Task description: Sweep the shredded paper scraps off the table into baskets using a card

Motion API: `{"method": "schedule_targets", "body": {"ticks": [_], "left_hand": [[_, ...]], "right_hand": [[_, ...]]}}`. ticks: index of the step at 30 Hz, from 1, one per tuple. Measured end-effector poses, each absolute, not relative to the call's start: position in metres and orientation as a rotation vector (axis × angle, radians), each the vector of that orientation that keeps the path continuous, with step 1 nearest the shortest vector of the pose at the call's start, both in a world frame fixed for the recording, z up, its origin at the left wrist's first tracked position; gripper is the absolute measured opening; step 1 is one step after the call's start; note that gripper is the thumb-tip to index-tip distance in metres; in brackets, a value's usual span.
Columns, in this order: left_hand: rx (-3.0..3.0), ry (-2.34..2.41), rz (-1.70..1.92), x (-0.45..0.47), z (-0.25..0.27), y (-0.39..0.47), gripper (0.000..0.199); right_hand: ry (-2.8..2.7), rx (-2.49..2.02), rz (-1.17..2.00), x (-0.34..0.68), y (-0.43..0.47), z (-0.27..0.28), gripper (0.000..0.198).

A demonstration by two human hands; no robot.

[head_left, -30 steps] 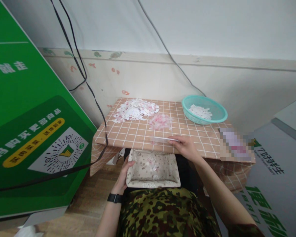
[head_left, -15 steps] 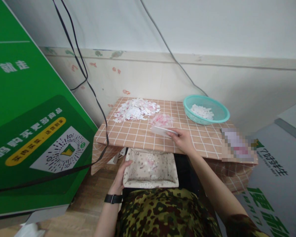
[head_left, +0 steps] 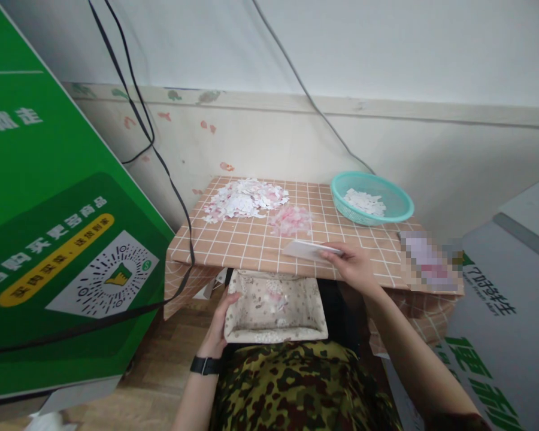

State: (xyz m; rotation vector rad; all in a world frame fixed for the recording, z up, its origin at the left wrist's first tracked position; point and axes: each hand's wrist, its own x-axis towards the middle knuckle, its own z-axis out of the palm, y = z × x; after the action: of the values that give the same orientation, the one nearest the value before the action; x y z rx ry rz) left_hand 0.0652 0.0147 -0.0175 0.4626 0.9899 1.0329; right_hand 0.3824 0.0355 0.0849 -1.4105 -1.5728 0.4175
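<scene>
My left hand (head_left: 221, 320) grips the left side of a fabric-lined box (head_left: 276, 335) with a flower print, held at the table's front edge. A few pale pinkish scraps lie on the box's bottom. My right hand (head_left: 348, 263) is closed on a flat white card (head_left: 306, 249), held low over the front of the table. Beyond the card is a small heap of pink translucent scraps (head_left: 291, 219). A larger pile of white and pink paper scraps (head_left: 245, 199) lies at the back left. White pieces (head_left: 366, 202) fill part of a turquoise basket (head_left: 397, 197).
A checked brown cloth covers the table (head_left: 256, 245) against the wall. Left stands a large green panel (head_left: 72, 197) with a black strap (head_left: 179, 200) hanging before it. A blurred flat item (head_left: 426, 257) lies at the right end, beside a grey cabinet (head_left: 507, 281).
My right hand has drawn the white card right and nearer to me, away from the pink scraps. My left hand still holds the box in place.
</scene>
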Motion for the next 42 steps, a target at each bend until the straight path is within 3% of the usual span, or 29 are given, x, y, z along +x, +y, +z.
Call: {"method": "schedule_targets", "body": {"ticks": [6, 16, 24, 42], "left_hand": [[0.403, 0.957, 0.981, 0.076, -0.024, 0.013, 0.057], [0.457, 0.991, 1.029, 0.086, -0.032, 0.014, 0.059], [0.549, 0.959, 1.033, 0.086, -0.044, 0.015, 0.065], [0.546, 0.941, 0.969, 0.083, -0.049, 0.018, 0.063]], "right_hand": [[-1.339, -1.667, -0.04, 0.434, 0.056, 0.075, 0.035], [-1.542, -1.459, 0.297, 0.411, 0.082, 0.066, 0.028], [-1.384, -1.489, 0.521, 0.401, 0.087, 0.062, 0.035], [-1.49, -1.411, 0.501, 0.398, 0.073, 0.064, 0.034]]}}
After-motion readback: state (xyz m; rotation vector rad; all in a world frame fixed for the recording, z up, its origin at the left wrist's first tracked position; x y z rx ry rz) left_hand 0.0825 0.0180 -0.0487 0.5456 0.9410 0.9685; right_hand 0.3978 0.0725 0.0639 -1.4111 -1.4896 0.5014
